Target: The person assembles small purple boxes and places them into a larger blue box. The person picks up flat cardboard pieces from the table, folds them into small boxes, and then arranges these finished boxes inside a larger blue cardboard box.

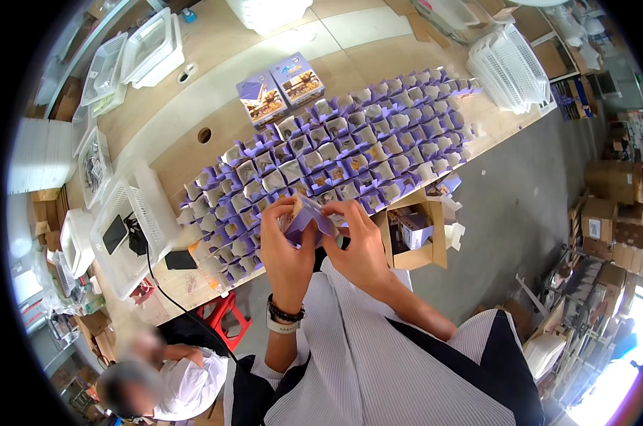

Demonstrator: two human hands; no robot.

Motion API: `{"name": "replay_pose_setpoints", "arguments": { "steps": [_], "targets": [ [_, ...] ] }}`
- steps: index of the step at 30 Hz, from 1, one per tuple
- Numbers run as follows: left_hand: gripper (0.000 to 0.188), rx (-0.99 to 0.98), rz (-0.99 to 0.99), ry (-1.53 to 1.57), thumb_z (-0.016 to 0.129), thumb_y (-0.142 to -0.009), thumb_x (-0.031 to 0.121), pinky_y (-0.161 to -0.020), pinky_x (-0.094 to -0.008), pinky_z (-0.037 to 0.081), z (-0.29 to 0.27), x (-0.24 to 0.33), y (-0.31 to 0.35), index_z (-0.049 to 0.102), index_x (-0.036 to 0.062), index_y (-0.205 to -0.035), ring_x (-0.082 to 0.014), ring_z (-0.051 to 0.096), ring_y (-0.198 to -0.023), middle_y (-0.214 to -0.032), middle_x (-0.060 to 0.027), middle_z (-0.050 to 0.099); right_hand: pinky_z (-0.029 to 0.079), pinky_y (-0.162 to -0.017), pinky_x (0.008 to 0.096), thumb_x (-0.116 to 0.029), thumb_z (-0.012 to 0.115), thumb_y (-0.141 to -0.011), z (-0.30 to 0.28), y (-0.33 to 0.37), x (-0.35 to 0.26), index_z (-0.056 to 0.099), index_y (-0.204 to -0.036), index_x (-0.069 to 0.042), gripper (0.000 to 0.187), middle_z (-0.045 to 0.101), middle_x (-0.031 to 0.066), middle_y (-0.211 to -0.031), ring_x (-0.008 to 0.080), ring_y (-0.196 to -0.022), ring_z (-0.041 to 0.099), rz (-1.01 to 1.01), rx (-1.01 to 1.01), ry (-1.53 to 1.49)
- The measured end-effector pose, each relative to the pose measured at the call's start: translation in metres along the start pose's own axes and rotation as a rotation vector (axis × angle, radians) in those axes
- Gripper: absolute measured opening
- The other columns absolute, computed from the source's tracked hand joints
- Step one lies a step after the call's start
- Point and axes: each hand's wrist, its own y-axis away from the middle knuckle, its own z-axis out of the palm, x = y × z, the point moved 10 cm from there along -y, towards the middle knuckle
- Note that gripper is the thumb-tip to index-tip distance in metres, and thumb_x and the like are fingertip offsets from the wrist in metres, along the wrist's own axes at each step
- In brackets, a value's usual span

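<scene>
Between both hands I hold a small purple carton (pixel 305 213), its flaps spread toward me. My left hand (pixel 286 241) grips its left side, fingers bent around it. On the right side, my right hand (pixel 357 241) pinches the carton with thumb and fingertips. Just beyond, rows of open purple cartons (pixel 350 142) stand packed close together on the table, flaps up. Some show pale or brownish contents that I cannot make out. Two closed purple boxes (pixel 293 78) with food pictures lie behind the rows.
At the table's near edge, an open cardboard box (pixel 439 231) holds purple cartons. White plastic baskets (pixel 166 206) line the left, with a stack (pixel 510 71) at far right. A black cable (pixel 165 287) hangs over the edge. Another person (pixel 158 376) sits at lower left near a red stool (pixel 225 319).
</scene>
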Motion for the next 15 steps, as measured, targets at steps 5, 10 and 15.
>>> {"name": "replay_pose_setpoints", "arguments": {
  "steps": [5, 10, 15],
  "targets": [
    [0.045, -0.178, 0.103, 0.088, 0.063, -0.09, -0.002, -0.11, -0.0408, 0.046, 0.038, 0.02, -0.015, 0.049, -0.0002, -0.133, -0.0331, 0.058, -0.132, -0.144, -0.0186, 0.058, 0.064, -0.074, 0.0343, -0.001, 0.073, -0.091, -0.036, -0.029, 0.034, 0.067, -0.108, 0.003, 0.019, 0.067, 0.0114, -0.102, 0.0232, -0.088, 0.073, 0.096, 0.088, -0.103],
    [0.05, -0.329, 0.032, 0.412, 0.053, -0.095, -0.009, -0.123, -0.0421, 0.031, 0.077, 0.02, -0.032, 0.045, -0.001, -0.143, -0.0304, 0.047, -0.144, -0.151, -0.021, 0.05, 0.057, -0.066, 0.0307, -0.009, 0.072, -0.094, -0.092, -0.053, 0.068, 0.069, -0.11, 0.004, 0.021, 0.07, 0.0135, -0.097, 0.0195, -0.08, 0.069, 0.188, 0.113, -0.066],
    [0.052, -0.433, -0.086, 0.342, 0.061, -0.097, 0.001, -0.114, -0.0451, 0.043, 0.132, 0.019, -0.042, 0.045, -0.0004, -0.146, -0.0296, 0.047, -0.143, -0.152, -0.0183, 0.048, 0.059, -0.069, 0.033, -0.009, 0.071, -0.094, -0.127, -0.064, 0.106, 0.071, -0.108, 0.003, 0.019, 0.07, 0.0144, -0.094, 0.0261, -0.078, 0.072, 0.181, 0.095, 0.006]
  ]
}}
